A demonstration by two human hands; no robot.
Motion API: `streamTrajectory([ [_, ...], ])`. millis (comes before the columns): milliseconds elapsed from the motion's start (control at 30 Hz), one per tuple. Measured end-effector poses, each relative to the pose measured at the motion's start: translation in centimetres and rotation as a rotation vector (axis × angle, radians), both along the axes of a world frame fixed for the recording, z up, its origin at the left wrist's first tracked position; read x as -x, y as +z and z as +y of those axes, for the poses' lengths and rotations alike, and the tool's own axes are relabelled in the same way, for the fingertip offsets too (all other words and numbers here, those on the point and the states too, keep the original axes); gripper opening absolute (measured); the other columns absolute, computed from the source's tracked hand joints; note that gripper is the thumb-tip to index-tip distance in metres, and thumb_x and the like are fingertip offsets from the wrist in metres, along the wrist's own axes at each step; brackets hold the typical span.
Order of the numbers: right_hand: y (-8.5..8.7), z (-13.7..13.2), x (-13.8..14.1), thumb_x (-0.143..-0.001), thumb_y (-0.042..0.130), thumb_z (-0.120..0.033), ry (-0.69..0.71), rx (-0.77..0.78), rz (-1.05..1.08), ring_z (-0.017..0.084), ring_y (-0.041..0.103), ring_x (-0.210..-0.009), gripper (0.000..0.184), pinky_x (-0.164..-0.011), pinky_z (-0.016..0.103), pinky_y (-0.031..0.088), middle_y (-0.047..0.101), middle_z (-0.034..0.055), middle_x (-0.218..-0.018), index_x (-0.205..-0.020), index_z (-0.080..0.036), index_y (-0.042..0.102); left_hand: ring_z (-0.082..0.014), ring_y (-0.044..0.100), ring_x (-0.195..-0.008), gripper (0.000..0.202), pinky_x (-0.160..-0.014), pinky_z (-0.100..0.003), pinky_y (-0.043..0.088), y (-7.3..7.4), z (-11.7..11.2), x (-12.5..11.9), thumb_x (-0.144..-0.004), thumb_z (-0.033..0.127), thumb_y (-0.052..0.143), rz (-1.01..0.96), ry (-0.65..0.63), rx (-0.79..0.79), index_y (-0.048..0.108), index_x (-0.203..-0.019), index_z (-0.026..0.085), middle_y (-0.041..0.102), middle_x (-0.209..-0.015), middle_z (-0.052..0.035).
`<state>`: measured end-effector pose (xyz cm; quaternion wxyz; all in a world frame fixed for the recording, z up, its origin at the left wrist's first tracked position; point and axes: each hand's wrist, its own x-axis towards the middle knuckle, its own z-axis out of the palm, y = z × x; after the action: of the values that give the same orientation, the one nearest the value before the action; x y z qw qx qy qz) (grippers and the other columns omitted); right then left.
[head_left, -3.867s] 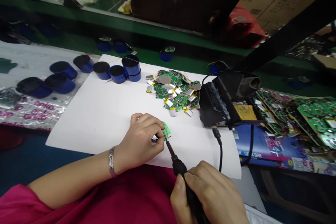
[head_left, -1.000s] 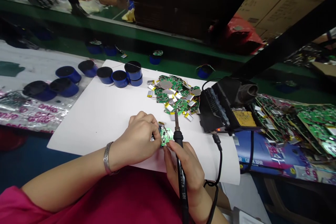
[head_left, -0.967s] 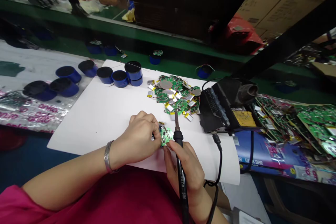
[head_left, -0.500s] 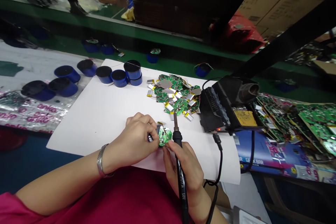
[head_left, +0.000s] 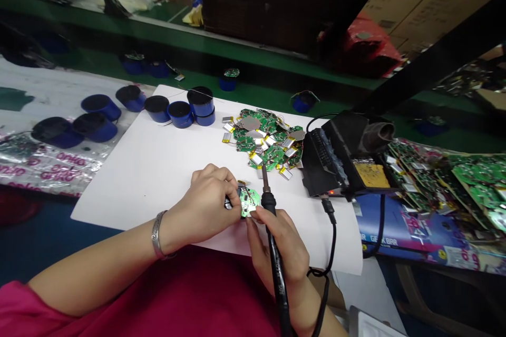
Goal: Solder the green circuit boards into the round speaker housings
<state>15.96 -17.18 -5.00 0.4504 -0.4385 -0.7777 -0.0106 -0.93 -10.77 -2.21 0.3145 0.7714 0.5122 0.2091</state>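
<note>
Close in front of me is a small green circuit board [head_left: 249, 201], with thin wires on it and a dark part at its left side. My left hand [head_left: 211, 197] is closed, its fingertips pinching at the board's left edge. My right hand [head_left: 282, 245] holds a black soldering iron [head_left: 272, 242] whose tip points away from me, toward a pile of boards. The thumb and forefinger of that hand also meet at the board's lower right edge. What lies under my left fingers is partly hidden.
A heap of green boards with small silver battery cells [head_left: 269, 139] lies on the white sheet [head_left: 150, 179]. Several blue cylinders [head_left: 181, 115] stand at the left. A black soldering station [head_left: 328, 158] with a yellow sponge [head_left: 370, 176] is at the right. Behind, a person's arms show.
Both hands stay at the circuit board in almost the same pose. The view has shifted very slightly; nothing has been let go or picked up.
</note>
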Motion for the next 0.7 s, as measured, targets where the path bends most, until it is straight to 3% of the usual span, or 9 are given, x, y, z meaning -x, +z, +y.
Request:
streamTrajectory([
  [167, 1.9, -0.4, -1.2, -0.087, 0.065, -0.01, -0.228, 0.128, 0.119, 0.015, 0.073, -0.079, 0.036, -0.074, 0.028, 0.06, 0.075, 0.0016, -0.09, -0.122, -0.019, 0.06, -0.0213, 0.052, -0.094, 0.018, -0.09, -0.041, 0.038, 0.5, 0.4, -0.1, -0.075, 0.016, 0.06, 0.055, -0.013, 0.029, 0.067, -0.059, 0.02, 0.068, -0.09, -0.0013],
  [267, 3.6, 0.0, -2.4, -0.088, 0.067, -0.02, -0.319, 0.191, 0.263, 0.014, 0.071, -0.065, 0.029, -0.066, 0.027, 0.058, 0.073, -0.0023, -0.077, -0.118, -0.021, 0.065, -0.0216, 0.052, -0.095, 0.016, -0.092, -0.042, 0.038, 0.5, 0.4, -0.1, -0.073, 0.017, 0.061, 0.038, -0.017, 0.06, 0.069, -0.06, 0.021, 0.068, -0.092, -0.0015],
  [433, 6.3, 0.9, -3.1, -0.083, 0.069, -0.021, -0.237, 0.127, 0.307, 0.01, 0.06, -0.053, 0.002, -0.051, 0.025, 0.047, 0.065, -0.0024, -0.069, -0.084, -0.019, 0.069, -0.0216, 0.051, -0.093, 0.018, -0.09, -0.042, 0.038, 0.3, 0.6, -0.1, -0.073, 0.014, 0.058, 0.052, -0.02, 0.053, 0.069, -0.059, 0.02, 0.067, -0.09, -0.002],
  [700, 7.8, 1.0, -2.1, -0.077, 0.065, -0.017, -0.035, 0.232, 0.041, 0.009, 0.047, -0.048, 0.015, -0.049, 0.026, 0.04, 0.051, -0.0055, -0.059, -0.078, -0.021, 0.051, -0.0226, 0.05, -0.091, 0.017, -0.086, -0.042, 0.036, 0.2, 0.7, -0.2, -0.07, 0.014, 0.059, 0.046, -0.039, 0.023, 0.068, -0.057, 0.02, 0.067, -0.088, -0.0034],
])
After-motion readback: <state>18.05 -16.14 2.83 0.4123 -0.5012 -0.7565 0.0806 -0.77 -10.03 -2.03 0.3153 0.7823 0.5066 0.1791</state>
